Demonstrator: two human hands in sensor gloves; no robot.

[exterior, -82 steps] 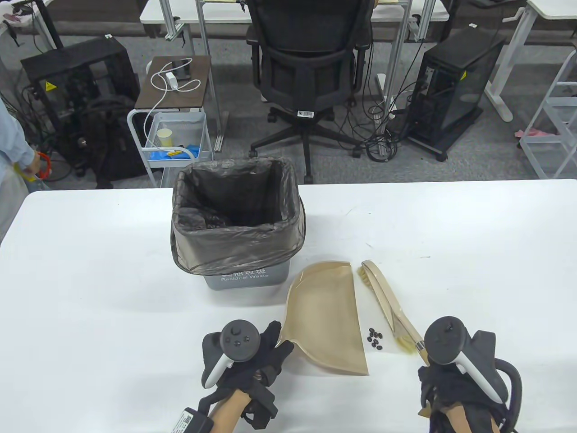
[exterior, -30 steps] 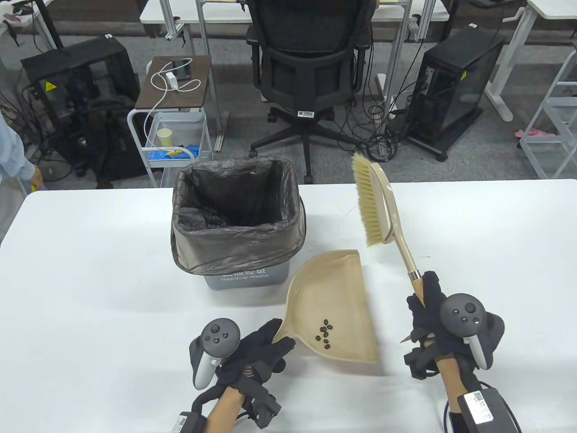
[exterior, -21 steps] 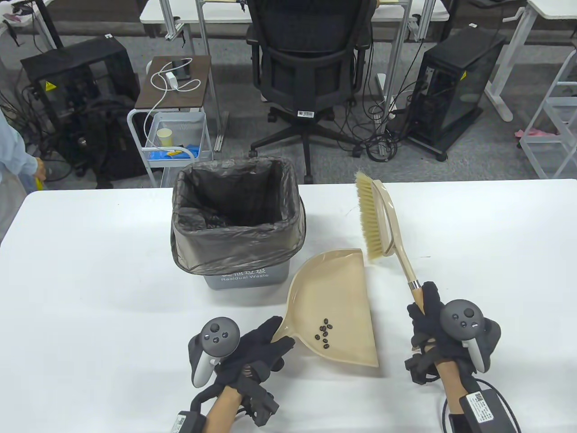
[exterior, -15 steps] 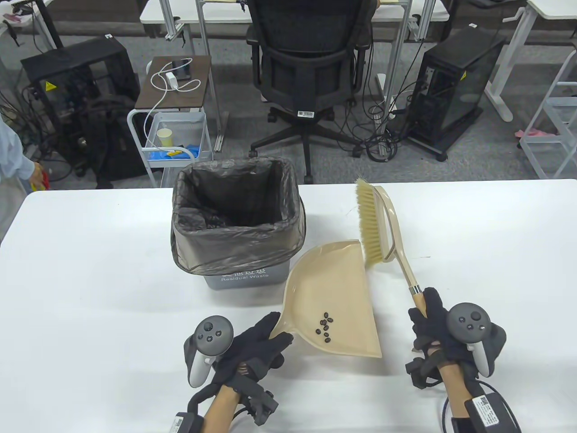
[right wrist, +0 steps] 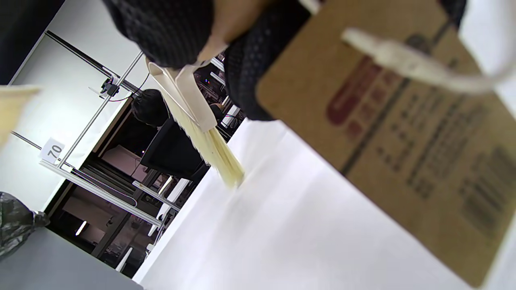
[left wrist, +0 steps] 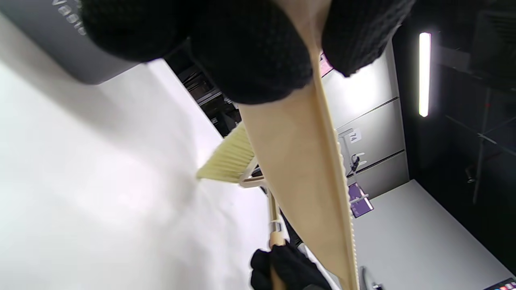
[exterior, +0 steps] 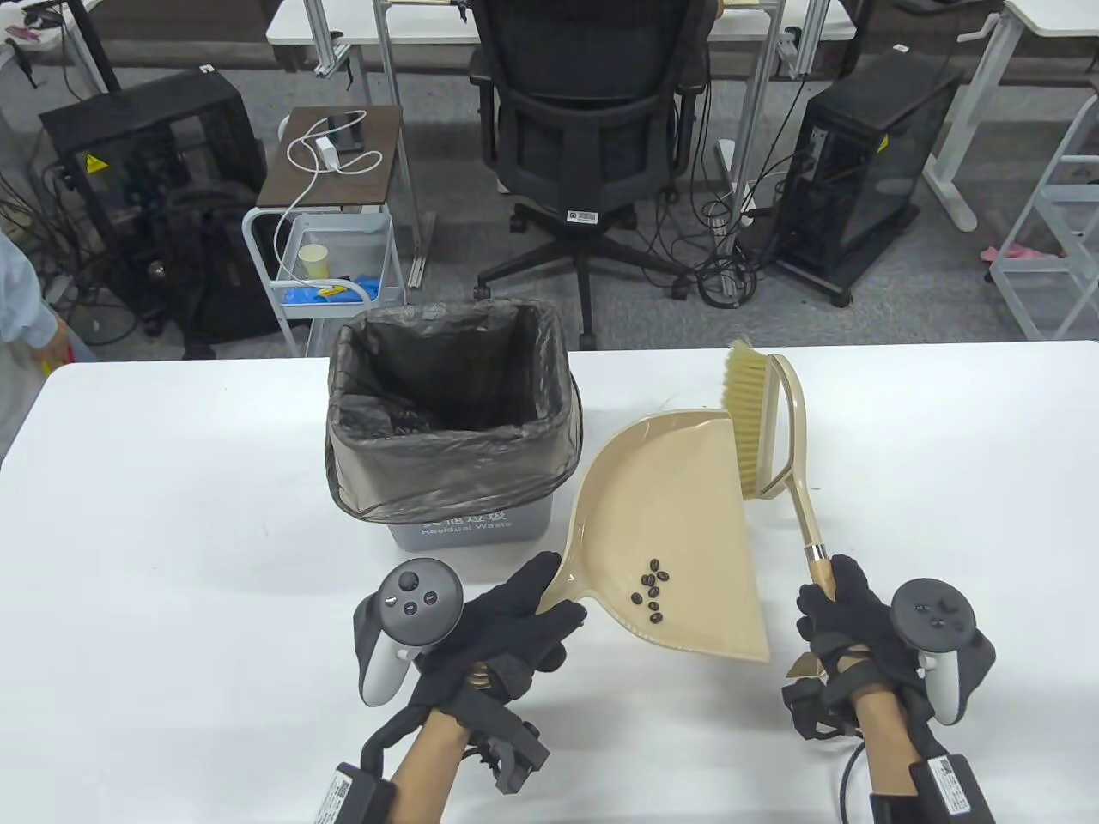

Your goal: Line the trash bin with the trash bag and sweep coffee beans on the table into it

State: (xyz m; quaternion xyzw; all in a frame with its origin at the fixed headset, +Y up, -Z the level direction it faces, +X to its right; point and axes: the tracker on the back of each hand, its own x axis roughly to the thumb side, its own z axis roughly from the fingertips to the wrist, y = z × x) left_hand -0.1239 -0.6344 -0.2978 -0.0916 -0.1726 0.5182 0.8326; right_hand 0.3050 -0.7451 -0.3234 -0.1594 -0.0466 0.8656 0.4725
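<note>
left hand [exterior: 498, 631]: we grip the dustpan [exterior: 670, 524] handle, pan raised off table [exterior: 172, 532]
right hand [exterior: 846, 622]: we grip the brush [exterior: 760, 429] handle, bristles just beside pan's far edge
coffee beans [exterior: 651, 589]: small cluster inside pan
trash bin [exterior: 464, 524]: lined with trash bag [exterior: 446, 481], left of pan

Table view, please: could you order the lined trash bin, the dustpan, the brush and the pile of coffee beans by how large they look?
1. Trash bin, largest.
2. Dustpan.
3. Brush, long but narrow.
4. Coffee beans, smallest.
The lifted dustpan and brush sit nearer the camera, so they look slightly enlarged.
</note>
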